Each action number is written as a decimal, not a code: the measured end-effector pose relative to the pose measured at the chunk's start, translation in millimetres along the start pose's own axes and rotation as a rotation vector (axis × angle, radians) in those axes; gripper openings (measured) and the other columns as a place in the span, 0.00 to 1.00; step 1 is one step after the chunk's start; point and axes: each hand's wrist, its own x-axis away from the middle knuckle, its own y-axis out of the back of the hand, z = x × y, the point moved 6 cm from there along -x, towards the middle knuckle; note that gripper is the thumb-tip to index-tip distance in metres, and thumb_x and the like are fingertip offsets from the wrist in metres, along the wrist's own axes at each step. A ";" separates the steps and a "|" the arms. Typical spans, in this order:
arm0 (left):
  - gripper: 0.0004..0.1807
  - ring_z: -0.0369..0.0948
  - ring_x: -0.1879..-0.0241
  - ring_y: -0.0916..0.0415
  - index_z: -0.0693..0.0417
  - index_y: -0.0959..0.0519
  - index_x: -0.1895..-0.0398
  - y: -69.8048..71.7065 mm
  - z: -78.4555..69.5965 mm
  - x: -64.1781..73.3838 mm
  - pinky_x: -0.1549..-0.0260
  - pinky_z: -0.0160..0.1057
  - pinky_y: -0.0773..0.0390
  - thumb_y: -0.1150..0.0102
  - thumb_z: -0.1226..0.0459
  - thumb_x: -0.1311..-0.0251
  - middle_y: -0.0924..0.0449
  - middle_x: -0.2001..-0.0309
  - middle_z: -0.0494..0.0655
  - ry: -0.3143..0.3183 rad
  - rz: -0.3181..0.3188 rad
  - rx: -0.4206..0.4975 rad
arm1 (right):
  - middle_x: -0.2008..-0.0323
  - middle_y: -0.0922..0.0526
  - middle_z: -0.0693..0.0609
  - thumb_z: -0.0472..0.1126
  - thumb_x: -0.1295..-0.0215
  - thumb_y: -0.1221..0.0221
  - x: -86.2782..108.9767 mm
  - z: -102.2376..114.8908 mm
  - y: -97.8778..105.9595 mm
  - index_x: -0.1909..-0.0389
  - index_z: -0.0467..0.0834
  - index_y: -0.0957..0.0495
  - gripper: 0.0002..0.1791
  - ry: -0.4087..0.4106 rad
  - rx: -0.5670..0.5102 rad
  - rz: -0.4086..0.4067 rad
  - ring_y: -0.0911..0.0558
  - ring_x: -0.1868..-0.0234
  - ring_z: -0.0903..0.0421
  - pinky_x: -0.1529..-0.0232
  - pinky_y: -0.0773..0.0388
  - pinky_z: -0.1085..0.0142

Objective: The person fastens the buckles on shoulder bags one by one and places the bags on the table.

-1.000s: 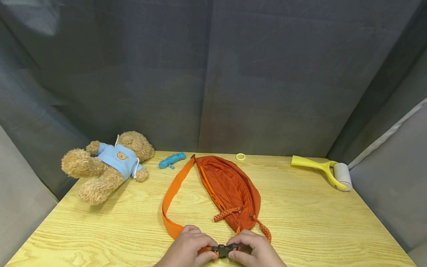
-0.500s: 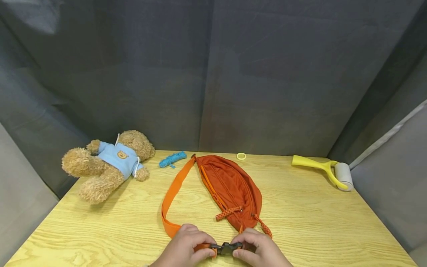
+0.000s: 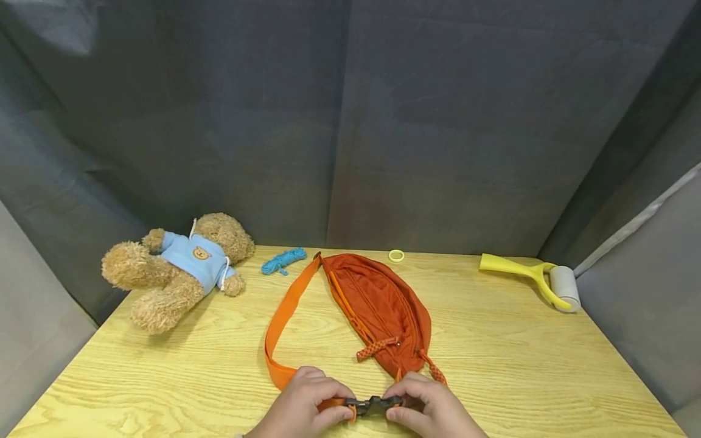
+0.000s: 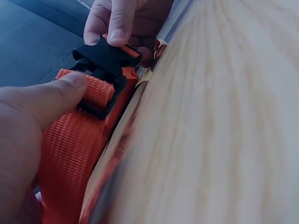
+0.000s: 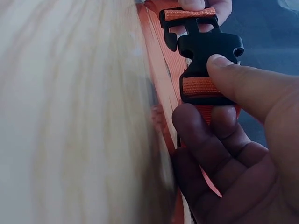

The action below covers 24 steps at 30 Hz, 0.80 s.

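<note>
An orange-red waist bag [image 3: 380, 310] lies on the wooden table, its orange strap [image 3: 280, 334] looped to the left. Close to the table's front, both hands hold the black side-release buckle [image 3: 376, 406]. The left hand [image 3: 309, 404] pinches the pronged half [image 4: 119, 84], thumb on the folded webbing. The right hand [image 3: 432, 406] pinches the socket half [image 5: 203, 56] between thumb and fingers. In the right wrist view the prongs are partly out of the socket, and one side prong is visible outside it. The bag's near tip is close behind the right hand.
At the left lies a teddy bear [image 3: 199, 264] in a blue hoodie. Along the back edge are a blue cord bundle [image 3: 283, 261] and a small yellow ring [image 3: 397, 256]. A yellow-handled roller [image 3: 528, 277] lies far right. Dark cloth [image 3: 438, 121] walls the table.
The right hand has shifted slightly right, away from the left hand. The buckle halves have slid apart from their closer fit, and the bag has moved a little to the right.
</note>
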 end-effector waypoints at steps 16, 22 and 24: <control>0.09 0.28 0.60 0.24 0.36 0.14 0.56 3.2 2.0 1.3 0.51 0.41 0.27 0.36 0.51 0.37 0.16 0.60 0.25 0.029 -0.016 0.054 | 0.63 0.19 0.59 0.47 0.36 0.32 1.0 0.5 2.9 0.57 0.50 0.15 0.09 0.010 0.024 -0.038 0.23 0.64 0.66 0.65 0.22 0.69; 0.08 0.27 0.62 0.25 0.36 0.14 0.57 0.9 3.0 1.5 0.53 0.40 0.27 0.35 0.51 0.37 0.16 0.61 0.25 0.043 -0.029 0.105 | 0.62 0.18 0.57 0.44 0.36 0.32 0.9 1.5 0.3 0.56 0.48 0.15 0.09 0.051 -0.051 -0.047 0.23 0.65 0.65 0.66 0.21 0.67; 0.08 0.26 0.62 0.26 0.36 0.14 0.57 -0.7 2.1 1.1 0.55 0.38 0.27 0.35 0.51 0.38 0.16 0.61 0.25 0.036 -0.032 0.103 | 0.61 0.18 0.56 0.43 0.36 0.33 0.5 0.7 -1.8 0.56 0.48 0.15 0.09 0.041 -0.083 -0.030 0.22 0.64 0.64 0.65 0.20 0.67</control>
